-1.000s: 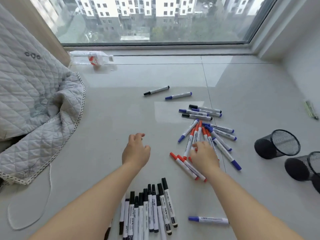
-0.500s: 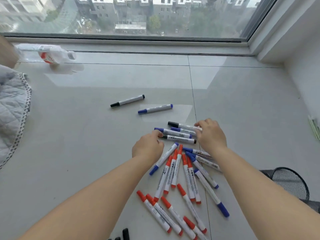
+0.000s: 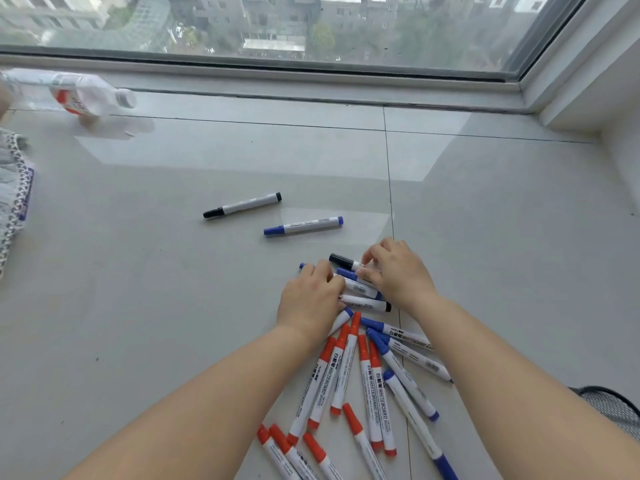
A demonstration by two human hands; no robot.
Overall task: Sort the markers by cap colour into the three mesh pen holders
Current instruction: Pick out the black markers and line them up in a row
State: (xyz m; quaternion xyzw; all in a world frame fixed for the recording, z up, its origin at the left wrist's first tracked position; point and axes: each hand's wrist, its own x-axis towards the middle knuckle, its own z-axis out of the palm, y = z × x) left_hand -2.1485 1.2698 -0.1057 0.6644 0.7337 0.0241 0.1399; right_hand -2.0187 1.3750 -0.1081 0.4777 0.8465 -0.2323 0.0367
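While both hands [image 3: 353,289] curl onto heaped markers [image 3: 360,292] — grip unclear — a bottle [image 3: 86,95] lies well apart.

red, blue and black-capped markers [image 3: 349,362] lie scattered flat beside mesh holder [image 3: 613,410].

1. A home, by the look of it, high up in an apartment block: the wide window [image 3: 311,29] looks down on residential buildings and trees.
2. Below the window lies a pale tiled floor [image 3: 173,306].
3. A quilted blanket [image 3: 12,188] lies at the floor's left edge.
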